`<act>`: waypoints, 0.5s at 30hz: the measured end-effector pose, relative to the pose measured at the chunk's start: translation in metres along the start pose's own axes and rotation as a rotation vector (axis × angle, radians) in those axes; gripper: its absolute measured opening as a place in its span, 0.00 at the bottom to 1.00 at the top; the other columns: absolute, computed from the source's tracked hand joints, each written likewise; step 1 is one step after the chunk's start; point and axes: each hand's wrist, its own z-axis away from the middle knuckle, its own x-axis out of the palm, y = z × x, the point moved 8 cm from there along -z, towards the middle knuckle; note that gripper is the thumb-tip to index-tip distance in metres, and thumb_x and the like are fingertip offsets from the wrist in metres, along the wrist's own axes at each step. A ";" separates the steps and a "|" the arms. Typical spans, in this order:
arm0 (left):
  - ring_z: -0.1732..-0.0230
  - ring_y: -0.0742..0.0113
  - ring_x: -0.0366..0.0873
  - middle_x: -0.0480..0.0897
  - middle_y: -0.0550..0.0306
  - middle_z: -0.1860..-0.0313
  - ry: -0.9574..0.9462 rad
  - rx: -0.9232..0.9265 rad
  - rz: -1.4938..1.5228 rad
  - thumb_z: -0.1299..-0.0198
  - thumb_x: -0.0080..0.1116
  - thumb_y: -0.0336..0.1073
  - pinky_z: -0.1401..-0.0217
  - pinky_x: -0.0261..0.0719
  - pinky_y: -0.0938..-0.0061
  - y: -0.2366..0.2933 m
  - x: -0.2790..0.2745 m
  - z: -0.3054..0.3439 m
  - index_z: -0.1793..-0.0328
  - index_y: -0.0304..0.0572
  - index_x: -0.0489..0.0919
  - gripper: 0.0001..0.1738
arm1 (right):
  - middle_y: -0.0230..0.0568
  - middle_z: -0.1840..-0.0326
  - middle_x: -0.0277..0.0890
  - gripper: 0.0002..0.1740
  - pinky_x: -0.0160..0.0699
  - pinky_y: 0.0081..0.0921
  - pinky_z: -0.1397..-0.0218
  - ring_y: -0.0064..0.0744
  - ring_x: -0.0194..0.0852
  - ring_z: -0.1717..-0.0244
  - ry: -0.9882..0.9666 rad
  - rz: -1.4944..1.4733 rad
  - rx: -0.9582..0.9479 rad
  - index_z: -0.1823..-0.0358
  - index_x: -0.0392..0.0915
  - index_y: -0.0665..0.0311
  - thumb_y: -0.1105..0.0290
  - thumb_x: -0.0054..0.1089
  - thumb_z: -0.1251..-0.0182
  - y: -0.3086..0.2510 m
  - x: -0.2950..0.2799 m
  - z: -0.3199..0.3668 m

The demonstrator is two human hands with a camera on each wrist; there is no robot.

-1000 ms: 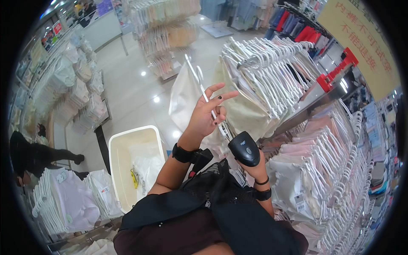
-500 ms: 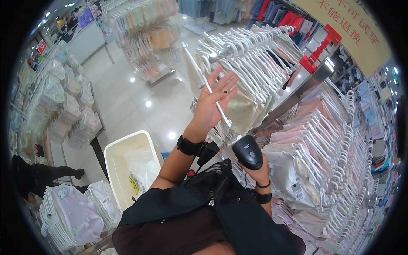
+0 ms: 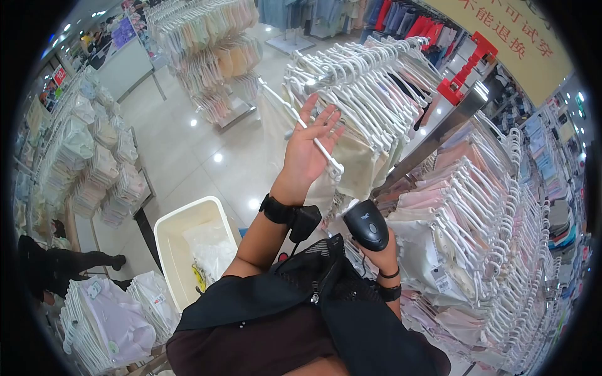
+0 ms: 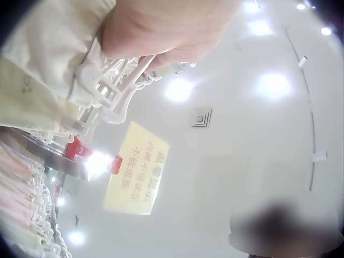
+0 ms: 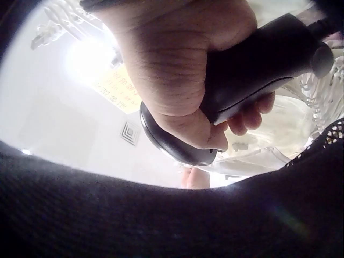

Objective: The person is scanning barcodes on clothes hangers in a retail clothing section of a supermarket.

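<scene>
In the head view my left hand [image 3: 306,153] holds a white hanger [image 3: 285,105] that slants across it, thumb against the bar and the other fingers extended. Pale cloth [image 3: 273,128] hangs beneath this hanger, partly behind the hand. Beyond the fingertips is a rail of white hangers [image 3: 351,75] with cream garments [image 3: 359,156]. My right hand [image 3: 384,254] grips a black handheld scanner [image 3: 365,224] lower and to the right. The right wrist view shows fingers wrapped round the scanner's handle [image 5: 258,64]; a clip [image 4: 102,88] shows beside the left hand [image 4: 166,27].
A cream bin [image 3: 169,250] with clear plastic and a yellow item inside stands at lower left. Pink and white garments [image 3: 426,250] hang at right below a metal rail [image 3: 439,135]. A red clamp [image 3: 467,69] and yellow sign [image 3: 533,50] are upper right; someone in black [image 3: 69,257] is far left.
My left fingers have straightened and spread from a more bent pose, and the held hanger has tilted. The surroundings have shifted left in the head view. The scanner remains in my right hand.
</scene>
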 end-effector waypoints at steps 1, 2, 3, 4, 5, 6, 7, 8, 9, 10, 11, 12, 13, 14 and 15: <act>0.36 0.50 0.57 0.57 0.42 0.38 0.001 0.008 0.017 0.50 0.41 0.17 0.33 0.56 0.54 0.001 -0.001 -0.002 0.35 0.56 0.56 0.35 | 0.37 0.72 0.78 0.19 0.72 0.22 0.65 0.25 0.75 0.72 -0.009 0.018 0.009 0.66 0.75 0.67 0.75 0.71 0.63 0.001 0.001 0.000; 0.36 0.50 0.57 0.57 0.42 0.38 0.001 0.008 0.017 0.50 0.41 0.17 0.33 0.56 0.54 0.000 -0.001 -0.003 0.35 0.56 0.56 0.35 | 0.37 0.72 0.78 0.19 0.72 0.22 0.65 0.25 0.75 0.72 -0.009 0.018 0.009 0.66 0.75 0.67 0.75 0.71 0.63 0.001 0.001 0.000; 0.38 0.51 0.60 0.59 0.42 0.39 0.026 0.023 0.096 0.49 0.42 0.17 0.34 0.57 0.55 0.001 -0.001 -0.003 0.36 0.54 0.57 0.33 | 0.37 0.72 0.78 0.18 0.72 0.22 0.66 0.24 0.75 0.72 -0.004 0.005 0.000 0.67 0.75 0.67 0.75 0.71 0.63 0.000 0.001 0.000; 0.40 0.52 0.62 0.60 0.41 0.40 0.052 0.038 0.175 0.48 0.42 0.18 0.35 0.59 0.56 0.003 -0.002 -0.004 0.37 0.52 0.58 0.31 | 0.37 0.72 0.78 0.18 0.72 0.22 0.66 0.23 0.74 0.72 0.001 -0.008 -0.009 0.67 0.75 0.67 0.75 0.71 0.63 -0.002 0.002 -0.001; 0.40 0.52 0.62 0.60 0.41 0.40 0.051 0.038 0.176 0.48 0.42 0.18 0.35 0.59 0.56 0.004 -0.001 -0.005 0.37 0.52 0.58 0.31 | 0.37 0.72 0.78 0.18 0.72 0.22 0.66 0.23 0.74 0.72 0.001 -0.008 -0.009 0.67 0.75 0.67 0.75 0.71 0.63 -0.001 0.002 0.000; 0.44 0.54 0.65 0.62 0.42 0.41 0.034 0.048 0.191 0.47 0.42 0.19 0.35 0.60 0.58 0.008 0.001 -0.007 0.38 0.50 0.58 0.29 | 0.37 0.72 0.78 0.18 0.72 0.22 0.66 0.23 0.74 0.72 0.001 -0.014 -0.001 0.67 0.75 0.67 0.75 0.71 0.63 -0.001 0.002 0.000; 0.47 0.56 0.69 0.64 0.42 0.43 0.016 0.059 0.207 0.46 0.42 0.19 0.36 0.62 0.59 0.012 0.004 -0.008 0.39 0.48 0.58 0.27 | 0.37 0.72 0.78 0.19 0.72 0.21 0.66 0.23 0.74 0.72 0.000 -0.021 0.008 0.67 0.75 0.67 0.75 0.71 0.63 0.000 0.002 0.000; 0.47 0.56 0.69 0.64 0.42 0.43 0.015 0.059 0.207 0.46 0.42 0.19 0.36 0.62 0.59 0.014 0.005 -0.009 0.39 0.48 0.58 0.27 | 0.37 0.72 0.78 0.19 0.72 0.21 0.66 0.23 0.74 0.72 0.000 -0.021 0.007 0.67 0.75 0.67 0.75 0.71 0.63 -0.001 0.003 0.000; 0.54 0.60 0.70 0.66 0.43 0.44 -0.016 0.027 0.184 0.45 0.41 0.20 0.41 0.67 0.63 0.015 0.009 -0.009 0.38 0.47 0.58 0.27 | 0.37 0.72 0.78 0.19 0.72 0.21 0.66 0.23 0.74 0.72 0.005 -0.021 -0.010 0.67 0.75 0.67 0.75 0.71 0.63 -0.003 0.003 0.000; 0.61 0.64 0.72 0.68 0.44 0.46 -0.048 -0.004 0.160 0.44 0.40 0.20 0.46 0.72 0.67 0.016 0.012 -0.009 0.38 0.46 0.58 0.26 | 0.37 0.71 0.78 0.19 0.72 0.21 0.66 0.23 0.74 0.72 0.010 -0.022 -0.028 0.67 0.75 0.67 0.75 0.71 0.64 -0.005 0.003 -0.001; 0.61 0.64 0.72 0.68 0.44 0.46 -0.048 -0.003 0.160 0.44 0.40 0.20 0.46 0.72 0.67 0.021 0.011 -0.006 0.38 0.46 0.58 0.26 | 0.37 0.71 0.78 0.19 0.72 0.21 0.66 0.23 0.74 0.72 0.009 -0.022 -0.029 0.67 0.75 0.67 0.75 0.71 0.64 -0.005 0.003 -0.001; 0.65 0.69 0.70 0.70 0.45 0.47 -0.129 -0.044 0.044 0.43 0.40 0.21 0.56 0.72 0.72 0.025 0.019 0.000 0.37 0.45 0.57 0.26 | 0.37 0.71 0.78 0.19 0.72 0.22 0.65 0.23 0.74 0.71 0.009 -0.022 -0.035 0.66 0.75 0.67 0.75 0.71 0.64 -0.004 0.002 0.000; 0.70 0.73 0.68 0.71 0.46 0.49 -0.209 -0.085 -0.073 0.43 0.40 0.22 0.65 0.73 0.77 0.025 0.028 0.007 0.35 0.45 0.56 0.27 | 0.37 0.71 0.77 0.19 0.72 0.22 0.65 0.23 0.74 0.71 0.010 -0.023 -0.040 0.66 0.75 0.67 0.75 0.71 0.64 -0.004 0.002 0.001; 0.78 0.79 0.60 0.72 0.48 0.52 -0.063 -0.098 -0.149 0.43 0.41 0.22 0.79 0.62 0.85 0.028 0.022 0.012 0.34 0.42 0.56 0.28 | 0.37 0.71 0.77 0.19 0.72 0.22 0.65 0.23 0.74 0.71 0.007 -0.023 -0.038 0.66 0.75 0.67 0.75 0.71 0.64 -0.004 0.003 0.000; 0.78 0.79 0.60 0.72 0.48 0.52 -0.058 -0.095 -0.148 0.43 0.41 0.22 0.79 0.62 0.85 0.033 0.016 0.017 0.34 0.42 0.56 0.28 | 0.37 0.71 0.77 0.19 0.72 0.22 0.65 0.23 0.74 0.71 -0.011 -0.016 -0.043 0.66 0.75 0.67 0.75 0.71 0.64 -0.004 0.004 -0.001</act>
